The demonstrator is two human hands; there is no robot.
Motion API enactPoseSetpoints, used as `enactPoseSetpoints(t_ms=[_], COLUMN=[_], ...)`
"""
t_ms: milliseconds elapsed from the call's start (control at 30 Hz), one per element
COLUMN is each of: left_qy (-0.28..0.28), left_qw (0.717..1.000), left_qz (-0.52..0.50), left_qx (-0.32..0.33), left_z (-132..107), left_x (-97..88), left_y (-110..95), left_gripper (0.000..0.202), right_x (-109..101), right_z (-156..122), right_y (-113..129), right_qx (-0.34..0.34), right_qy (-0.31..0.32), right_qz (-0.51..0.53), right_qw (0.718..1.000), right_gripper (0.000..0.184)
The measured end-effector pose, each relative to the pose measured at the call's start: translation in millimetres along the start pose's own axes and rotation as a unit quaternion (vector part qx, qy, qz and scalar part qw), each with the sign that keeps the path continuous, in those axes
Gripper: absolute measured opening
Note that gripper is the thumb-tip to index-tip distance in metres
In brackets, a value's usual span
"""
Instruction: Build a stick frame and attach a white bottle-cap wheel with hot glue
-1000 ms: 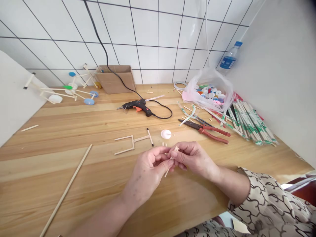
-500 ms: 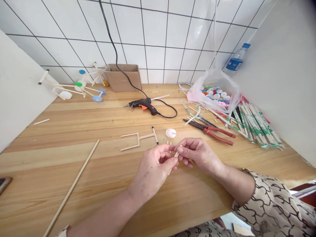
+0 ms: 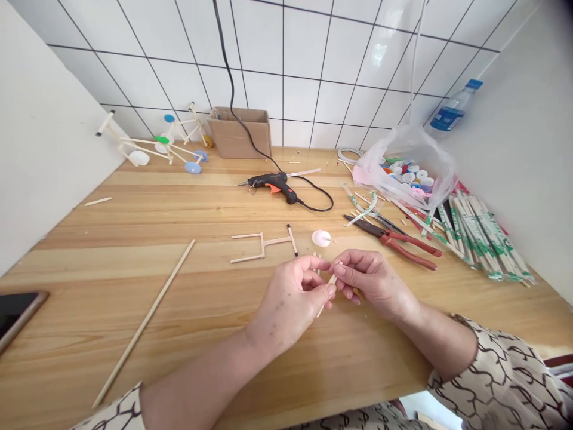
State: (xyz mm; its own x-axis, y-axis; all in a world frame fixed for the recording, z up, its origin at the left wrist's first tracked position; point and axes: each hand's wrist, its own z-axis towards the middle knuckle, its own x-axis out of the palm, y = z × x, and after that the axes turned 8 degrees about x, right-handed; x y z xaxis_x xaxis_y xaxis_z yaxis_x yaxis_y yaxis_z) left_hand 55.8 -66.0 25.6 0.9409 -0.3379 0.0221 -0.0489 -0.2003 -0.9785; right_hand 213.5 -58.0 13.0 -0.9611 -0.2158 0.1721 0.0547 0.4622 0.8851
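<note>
The left hand (image 3: 289, 304) and right hand (image 3: 371, 280) are both closed in a pinch, their fingertips gripping one short wooden stick (image 3: 321, 309) between them, with its lower end poking out of the grip. They are working above the wooden tabletop (image 3: 67, 251), just in front of and to the right of a flat stick frame (image 3: 264, 245). Just right of the frame, a white plastic cap (image 3: 320, 238) is lying with tiny stick bits (image 3: 316, 258) beside it. A long thin wooden stick (image 3: 143, 322) is lying left of the frame, and a phone (image 3: 18, 316) is sitting farther left. A hot glue gun (image 3: 271, 185) is lying behind the frame. Red-handled pliers (image 3: 394, 242), a plastic bag of bottle caps (image 3: 405, 170) and paper-wrapped chopsticks (image 3: 483, 239) are piled well right of it. Two stick models with cap wheels (image 3: 152, 143) are standing well behind it, to the left.
</note>
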Motion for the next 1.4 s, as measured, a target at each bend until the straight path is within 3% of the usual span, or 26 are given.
enactPoseSetpoints(t_ms=[667,1000,1167,1400], left_qy=[0.006,0.008,0.049,0.041], left_qw=[0.993,0.993,0.990,0.992], left_qz=[-0.116,-0.110,-0.134,-0.108], left_qx=[-0.036,-0.033,0.010,0.052], left_z=[3.1,4.6,3.3,0.8], left_x=[0.9,1.0,2.1,7.2], left_y=[0.2,3.8,8.0,11.6], left_gripper=[0.014,0.010,0.012,0.015], right_x=[4.1,-4.0,-3.8,-0.6], right_z=[1.1,0.3,-2.3,-7.3], right_y=[1.2,-6.7,-10.7,-12.4], right_qx=[0.043,-0.031,-0.076,-0.103], right_qy=[-0.020,-0.024,-0.023,-0.016], right_qz=[0.037,-0.016,-0.053,-0.049], right_qw=[0.998,0.999,0.995,0.993], right_gripper=[0.029,0.020,0.021,0.021])
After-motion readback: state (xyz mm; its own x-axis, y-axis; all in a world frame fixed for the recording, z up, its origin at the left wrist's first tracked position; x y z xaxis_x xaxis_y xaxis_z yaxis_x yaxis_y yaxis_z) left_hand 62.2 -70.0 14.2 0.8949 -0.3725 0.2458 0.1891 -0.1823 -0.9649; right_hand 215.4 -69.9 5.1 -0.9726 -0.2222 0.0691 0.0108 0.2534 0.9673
